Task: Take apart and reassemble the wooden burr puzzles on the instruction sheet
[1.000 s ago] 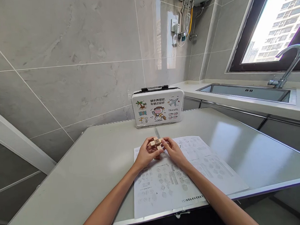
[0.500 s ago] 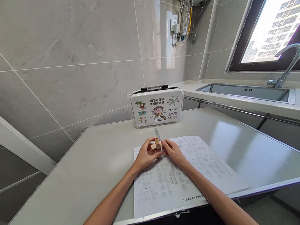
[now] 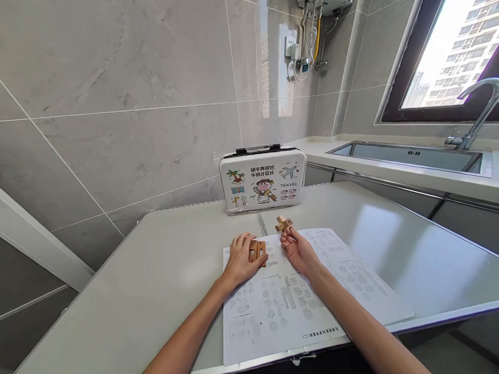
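Observation:
My right hand (image 3: 297, 250) is raised a little above the printed sheet (image 3: 287, 295) and pinches a small cross-shaped cluster of wooden puzzle pieces (image 3: 283, 224) between its fingertips. My left hand (image 3: 242, 258) rests on the sheet's upper left part, its fingers closed round a couple of notched wooden puzzle bars (image 3: 257, 251). The two hands are a short way apart. The sheet shows rows of small printed diagrams and lies on the grey table (image 3: 154, 279).
A white illustrated case (image 3: 263, 180) with a black handle stands upright at the table's back edge against the tiled wall. A steel sink (image 3: 405, 154) and tap (image 3: 480, 106) sit on the counter at the right, under a window.
The wooden puzzle, held together between both hands, has come apart. My right hand has lifted away to the right with the cross-shaped part; my left hand has lowered onto the sheet with the other bars.

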A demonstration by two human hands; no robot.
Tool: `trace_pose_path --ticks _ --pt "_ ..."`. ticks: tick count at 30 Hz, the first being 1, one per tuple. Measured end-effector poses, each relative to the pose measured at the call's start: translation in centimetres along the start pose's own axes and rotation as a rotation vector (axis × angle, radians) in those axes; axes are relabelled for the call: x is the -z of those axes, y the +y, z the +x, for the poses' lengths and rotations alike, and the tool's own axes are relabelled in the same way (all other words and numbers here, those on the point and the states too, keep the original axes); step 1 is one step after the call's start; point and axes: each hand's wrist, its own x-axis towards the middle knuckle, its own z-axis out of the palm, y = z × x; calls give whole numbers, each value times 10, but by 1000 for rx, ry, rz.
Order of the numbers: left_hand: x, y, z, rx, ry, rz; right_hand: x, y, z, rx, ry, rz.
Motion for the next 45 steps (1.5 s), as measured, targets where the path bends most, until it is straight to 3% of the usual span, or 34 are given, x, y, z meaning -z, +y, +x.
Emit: trace_pose_path --ticks 9,16,24,28,33,40,42,45 --pt "4 3 -4 15 -219 85 13 0 11 165 115 38" --pt "5 1 -4 -8 -249 55 25 3 20 236 198 27" --pt "7 9 -7 -174 -282 -75 30 2 22 305 247 -30" --pt "10 14 -6 -197 -220 -116 31 0 21 325 258 -44" --pt "9 11 0 -30 8 2 24 -6 12 303 246 -72" --pt "4 -2 1 16 124 249 -1 1 -5 181 95 -361" --pt "4 -3 1 7 136 288 -6 8 -10 236 16 -665" --pt "5 -4 2 31 157 318 -7 17 -15 445 -37 -1086"
